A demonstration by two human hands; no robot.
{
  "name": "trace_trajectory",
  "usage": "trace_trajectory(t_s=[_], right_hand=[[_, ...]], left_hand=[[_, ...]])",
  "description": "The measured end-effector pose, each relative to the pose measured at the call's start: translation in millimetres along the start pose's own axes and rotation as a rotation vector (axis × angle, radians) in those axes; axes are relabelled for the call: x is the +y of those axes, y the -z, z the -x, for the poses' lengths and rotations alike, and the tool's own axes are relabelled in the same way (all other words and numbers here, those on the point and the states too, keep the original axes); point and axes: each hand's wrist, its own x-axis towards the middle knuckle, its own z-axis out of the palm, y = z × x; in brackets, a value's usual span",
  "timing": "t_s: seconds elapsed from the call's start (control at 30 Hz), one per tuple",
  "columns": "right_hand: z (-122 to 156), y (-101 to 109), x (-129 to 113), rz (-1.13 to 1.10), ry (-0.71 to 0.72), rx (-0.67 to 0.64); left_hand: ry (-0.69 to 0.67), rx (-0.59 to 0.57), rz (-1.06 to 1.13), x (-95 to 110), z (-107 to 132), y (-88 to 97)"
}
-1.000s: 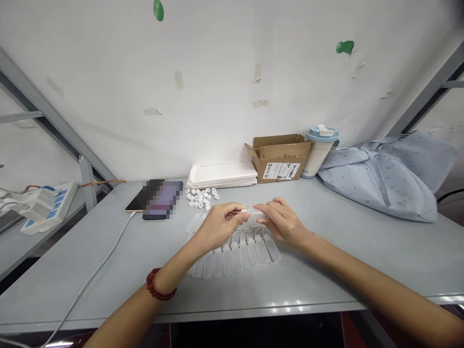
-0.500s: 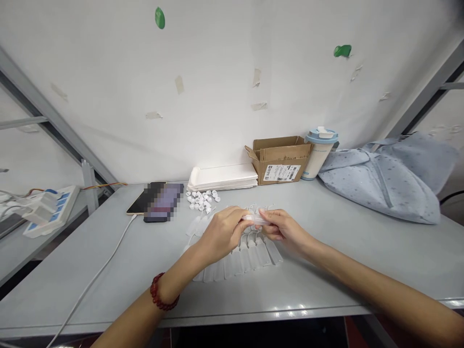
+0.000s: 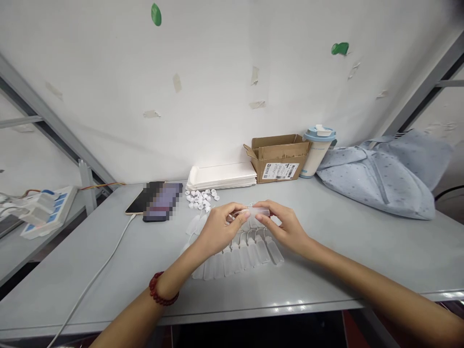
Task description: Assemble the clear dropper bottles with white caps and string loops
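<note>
Between my two hands, just above the desk, a small translucent plastic bottle [image 3: 260,211] lies on its side. My left hand [image 3: 224,226] pinches its left end, where the neck is hidden by the fingers. Thumb and fingers of my right hand [image 3: 284,224] close on its other end. Below them, several similar translucent bottles [image 3: 244,254] with thin white cords at their tops lie side by side in a row. More of these bottles lie partly behind my left hand. Several small white caps [image 3: 201,198] are heaped loosely beyond it.
Behind the caps lies a stack of white trays [image 3: 223,176]. An open cardboard box [image 3: 281,159], a lidded cup [image 3: 317,152] and a pale blue patterned cloth bag [image 3: 377,181] stand to its right. A phone [image 3: 163,203] and a white cable [image 3: 105,270] are at left, near a power strip [image 3: 50,212].
My right hand's grip has shifted, with its fingers more spread along the bottle, and more of the bottle shows. The view has shifted slightly.
</note>
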Motion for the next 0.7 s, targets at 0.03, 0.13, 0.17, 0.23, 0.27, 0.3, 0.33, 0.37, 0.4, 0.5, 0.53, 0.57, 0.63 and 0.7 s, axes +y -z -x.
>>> trace_trajectory(t_s=[0.03, 0.13, 0.17, 0.23, 0.27, 0.3, 0.33, 0.37, 0.4, 0.5, 0.53, 0.57, 0.63, 0.7], right_hand=[[1.2, -0.6, 1.4, 0.063, 0.077, 0.027], [3.1, -1.3, 4.7, 0.206, 0.284, 0.088], [3.0, -0.9, 5.6, 0.243, 0.344, 0.096], [2.1, 0.6, 7.0, 0.305, 0.439, 0.091], [1.3, 1.6, 7.6, 0.332, 0.479, 0.081], [0.5, 2.5, 8.1, 0.36, 0.516, 0.069], [-0.3, 3.4, 8.5, 0.39, 0.552, 0.057], [-0.9, 4.2, 8.7, 0.42, 0.589, 0.051], [-1.3, 4.8, 8.7, 0.449, 0.622, 0.052], [-0.8, 5.1, 8.1, 0.511, 0.659, 0.062], [-0.1, 4.8, 7.8, 0.519, 0.649, 0.065], [0.8, 4.3, 7.5, 0.516, 0.628, 0.064], [2.6, 3.2, 7.3, 0.475, 0.575, 0.05], [4.0, 2.2, 7.1, 0.385, 0.507, 0.021]], left_hand=[[0.032, -0.041, 0.045, 0.3, -0.7, 1.2], [0.091, -0.169, 0.168, 0.0, -2.1, 4.7], [0.106, -0.205, 0.205, -0.2, -2.2, 5.5], [0.142, -0.263, 0.283, -0.4, -1.9, 5.8], [0.168, -0.284, 0.328, -0.4, -1.4, 5.3], [0.201, -0.3, 0.378, -0.1, -0.8, 4.5], [0.236, -0.311, 0.427, 0.2, -0.1, 3.4], [0.269, -0.321, 0.47, 0.5, 0.5, 2.3], [0.295, -0.326, 0.505, 0.8, 1.1, 1.2], [0.305, -0.32, 0.518, 1.4, 1.8, -0.6], [0.289, -0.312, 0.497, 1.5, 1.8, -0.8], [0.268, -0.303, 0.468, 1.8, 1.8, -0.9], [0.22, -0.279, 0.393, 3.0, 2.1, -1.0], [0.174, -0.241, 0.288, 4.4, 3.1, -1.6]])
